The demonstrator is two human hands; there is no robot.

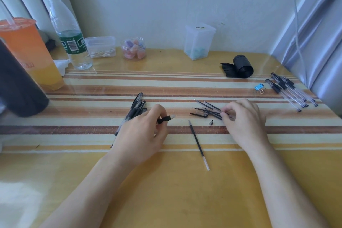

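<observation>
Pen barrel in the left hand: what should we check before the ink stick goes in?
1. Left hand grips the pen barrel: ok.
2. Barrel's front end points toward the right hand: ok.
3. Right hand pinches in the refill pile: ok.
4. Only one refill pinched: cannot tell.
5. Tip cone lies on the table nearby: ok.
6. Barrel empty inside: cannot tell.

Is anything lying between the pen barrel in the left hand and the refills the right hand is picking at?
Between the pen barrel, held by the left hand, and the refill pile, pinched by the right hand, lie only a loose refill and a small dark tip, both flat on the table.
</observation>
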